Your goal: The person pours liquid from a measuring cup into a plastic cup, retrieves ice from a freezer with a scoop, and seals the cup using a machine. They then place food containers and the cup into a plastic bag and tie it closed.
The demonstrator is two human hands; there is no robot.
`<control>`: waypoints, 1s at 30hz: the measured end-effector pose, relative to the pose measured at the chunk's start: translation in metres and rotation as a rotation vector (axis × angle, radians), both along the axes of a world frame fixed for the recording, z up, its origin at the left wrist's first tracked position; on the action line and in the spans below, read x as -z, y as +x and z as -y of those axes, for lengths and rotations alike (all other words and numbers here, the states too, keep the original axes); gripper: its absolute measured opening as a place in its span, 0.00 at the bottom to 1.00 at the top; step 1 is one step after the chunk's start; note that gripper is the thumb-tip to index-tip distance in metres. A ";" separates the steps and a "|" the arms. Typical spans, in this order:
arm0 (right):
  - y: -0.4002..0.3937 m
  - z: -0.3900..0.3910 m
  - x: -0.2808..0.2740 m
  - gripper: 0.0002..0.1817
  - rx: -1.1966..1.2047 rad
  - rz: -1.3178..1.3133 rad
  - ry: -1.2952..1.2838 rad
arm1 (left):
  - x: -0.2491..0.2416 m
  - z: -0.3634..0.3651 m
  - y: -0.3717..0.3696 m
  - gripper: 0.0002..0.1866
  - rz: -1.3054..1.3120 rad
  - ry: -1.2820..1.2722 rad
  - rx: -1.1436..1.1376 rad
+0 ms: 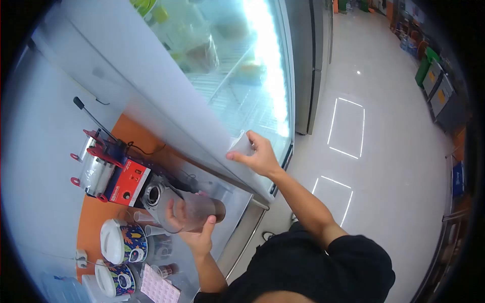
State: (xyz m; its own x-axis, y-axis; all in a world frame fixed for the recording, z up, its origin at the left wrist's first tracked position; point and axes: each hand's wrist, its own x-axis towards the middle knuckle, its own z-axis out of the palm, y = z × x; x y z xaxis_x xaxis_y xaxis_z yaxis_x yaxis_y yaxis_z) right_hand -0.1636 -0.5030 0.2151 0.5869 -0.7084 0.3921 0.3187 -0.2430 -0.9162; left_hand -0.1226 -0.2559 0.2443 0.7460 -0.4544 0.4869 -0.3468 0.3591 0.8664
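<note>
My left hand (201, 236) is wrapped around a tall translucent plastic cup (194, 212); some of its fingers show through the wall. Something brown sits at the cup's bottom end. In front of the glass fridge door, my right hand (260, 157) pinches a small clear plastic piece (241, 144) between thumb and fingers. I cannot make out its exact kind. Just beyond the cup, a red and black cup sealing machine (129, 184) with a silver film roll and a long lever stands on the counter.
A lit glass-door fridge (227, 101) with bagged goods rises beside the counter. Two patterned containers with white lids (115, 241), clear cups and a pink sheet (159, 285) stand or lie on the counter. Shiny floor (348, 76) stretches to the right.
</note>
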 end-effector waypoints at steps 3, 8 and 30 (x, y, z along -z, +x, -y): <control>0.004 0.003 0.002 0.30 0.022 0.000 -0.117 | -0.018 0.008 0.002 0.52 0.055 -0.045 -0.040; -0.047 0.021 0.025 0.33 0.014 0.149 -0.072 | -0.059 0.039 -0.018 0.52 0.045 -0.054 -0.097; -0.289 0.164 0.214 0.39 -0.203 0.571 0.439 | -0.169 0.285 0.131 0.46 -0.063 0.059 -0.909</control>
